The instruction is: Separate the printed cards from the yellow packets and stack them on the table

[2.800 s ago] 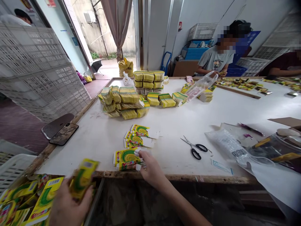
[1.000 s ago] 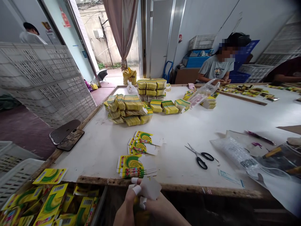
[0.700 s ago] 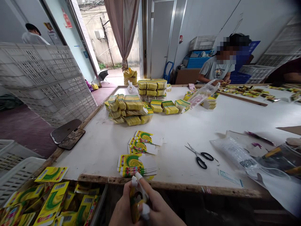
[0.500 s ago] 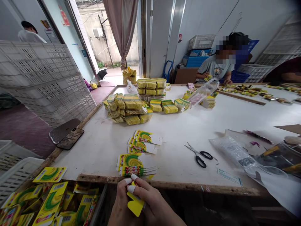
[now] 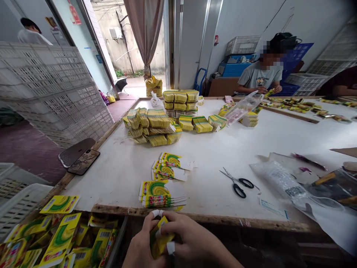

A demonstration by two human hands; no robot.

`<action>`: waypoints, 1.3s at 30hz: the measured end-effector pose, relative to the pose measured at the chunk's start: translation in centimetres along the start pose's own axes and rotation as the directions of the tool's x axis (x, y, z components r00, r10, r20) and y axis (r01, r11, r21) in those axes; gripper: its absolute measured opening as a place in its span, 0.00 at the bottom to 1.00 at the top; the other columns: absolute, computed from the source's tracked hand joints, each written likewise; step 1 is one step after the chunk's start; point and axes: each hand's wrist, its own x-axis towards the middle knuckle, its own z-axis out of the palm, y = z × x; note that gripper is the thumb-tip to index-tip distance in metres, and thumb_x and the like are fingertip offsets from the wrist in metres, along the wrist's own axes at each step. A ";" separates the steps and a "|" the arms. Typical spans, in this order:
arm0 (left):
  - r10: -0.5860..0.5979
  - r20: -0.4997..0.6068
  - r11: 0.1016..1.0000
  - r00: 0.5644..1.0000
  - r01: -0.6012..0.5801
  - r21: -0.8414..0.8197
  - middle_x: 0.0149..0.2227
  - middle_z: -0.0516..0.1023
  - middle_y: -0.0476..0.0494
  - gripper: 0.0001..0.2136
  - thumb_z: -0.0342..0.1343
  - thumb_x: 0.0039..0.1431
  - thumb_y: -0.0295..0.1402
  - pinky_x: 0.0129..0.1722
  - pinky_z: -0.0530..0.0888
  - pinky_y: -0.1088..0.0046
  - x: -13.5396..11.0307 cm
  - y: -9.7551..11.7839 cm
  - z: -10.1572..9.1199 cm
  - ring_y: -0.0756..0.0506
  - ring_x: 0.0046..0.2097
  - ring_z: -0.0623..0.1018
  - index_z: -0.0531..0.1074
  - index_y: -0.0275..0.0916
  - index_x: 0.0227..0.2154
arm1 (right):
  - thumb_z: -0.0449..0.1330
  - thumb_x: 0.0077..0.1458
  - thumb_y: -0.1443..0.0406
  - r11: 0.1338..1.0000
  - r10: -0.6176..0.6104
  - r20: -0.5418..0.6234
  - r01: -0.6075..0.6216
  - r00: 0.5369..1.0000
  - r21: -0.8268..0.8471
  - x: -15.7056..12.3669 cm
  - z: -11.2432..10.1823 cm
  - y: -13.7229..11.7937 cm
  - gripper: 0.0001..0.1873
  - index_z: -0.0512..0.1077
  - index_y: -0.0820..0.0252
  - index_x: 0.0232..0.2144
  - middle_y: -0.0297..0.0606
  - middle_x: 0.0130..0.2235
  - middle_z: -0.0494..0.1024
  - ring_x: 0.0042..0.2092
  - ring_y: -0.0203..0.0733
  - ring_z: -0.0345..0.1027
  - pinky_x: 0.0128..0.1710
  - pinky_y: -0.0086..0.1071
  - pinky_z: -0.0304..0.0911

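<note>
Yellow carton [image 5: 159, 245] is clamped between left hand [image 5: 139, 245] and right hand [image 5: 192, 234], near barcode-printed boxes [image 5: 65, 232].

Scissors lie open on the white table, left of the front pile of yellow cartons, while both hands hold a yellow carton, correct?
Not quite: the head view shows the scissors to the right of the front pile of yellow cartons. They lie open on the white table, and the left hand and right hand hold a yellow carton.

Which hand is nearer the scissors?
Right. The right hand is left of the scissors and closer to the wearer; the left hand is farther left. Both hold a box.
</note>
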 end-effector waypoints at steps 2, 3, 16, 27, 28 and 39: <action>-0.011 -0.066 0.997 0.998 0.015 0.072 0.52 0.76 0.45 0.33 0.51 0.48 0.35 0.49 0.73 0.69 -0.2 0.0 0.0 0.44 0.50 0.78 0.49 0.44 0.59 | 0.56 0.42 0.76 0.998 0.036 -0.076 -0.032 0.996 0.055 0.4 1.1 -0.1 0.24 0.78 0.55 0.41 0.40 0.53 0.71 0.58 0.48 0.64 0.57 0.36 0.60; -0.021 -0.101 0.995 0.995 0.031 0.100 0.52 0.76 0.44 0.32 0.50 0.50 0.35 0.49 0.73 0.68 -0.3 0.0 -0.2 0.43 0.50 0.78 0.49 0.43 0.60 | 0.55 0.41 0.77 0.996 0.048 -0.094 -0.040 0.994 0.085 0.6 1.7 -0.1 0.27 0.77 0.55 0.45 0.41 0.56 0.69 0.62 0.48 0.58 0.60 0.37 0.57; 0.007 -0.068 1.000 0.998 -0.005 0.030 0.49 0.75 0.44 0.34 0.59 0.53 0.40 0.49 0.75 0.68 -0.1 1.5 -1.6 0.44 0.50 0.77 0.49 0.44 0.59 | 0.61 0.58 0.60 0.987 -0.098 -0.024 0.100 0.995 0.129 0.7 -0.5 0.3 0.07 0.73 0.59 0.34 0.42 0.46 0.72 0.50 0.45 0.68 0.50 0.34 0.63; 0.279 -0.254 0.918 0.926 -0.180 0.352 0.50 0.77 0.31 0.31 0.56 0.55 0.33 0.44 0.80 0.63 0.4 1.3 -0.3 0.39 0.49 0.80 0.51 0.37 0.60 | 0.53 0.61 0.64 0.965 0.133 -0.217 -0.076 0.967 0.252 0.2 3.0 2.5 0.35 0.49 0.65 0.67 0.52 0.65 0.57 0.66 0.49 0.50 0.65 0.45 0.48; 0.281 -0.261 0.917 0.923 -0.178 0.358 0.50 0.77 0.31 0.32 0.57 0.55 0.32 0.44 0.80 0.63 0.5 1.1 -0.1 0.39 0.49 0.80 0.51 0.37 0.60 | 0.50 0.62 0.66 0.969 0.143 -0.222 -0.091 0.965 0.228 0.3 3.0 2.4 0.32 0.50 0.64 0.67 0.51 0.63 0.61 0.64 0.49 0.55 0.64 0.45 0.52; 0.336 -0.182 0.846 0.924 -0.212 0.489 0.52 0.74 0.33 0.31 0.61 0.56 0.39 0.46 0.80 0.56 1.2 -0.1 -0.7 0.37 0.51 0.78 0.56 0.40 0.59 | 0.54 0.57 0.39 0.781 0.373 -0.411 -0.043 0.832 0.623 -0.1 4.0 4.3 0.34 0.74 0.55 0.51 0.47 0.54 0.73 0.59 0.56 0.62 0.62 0.51 0.53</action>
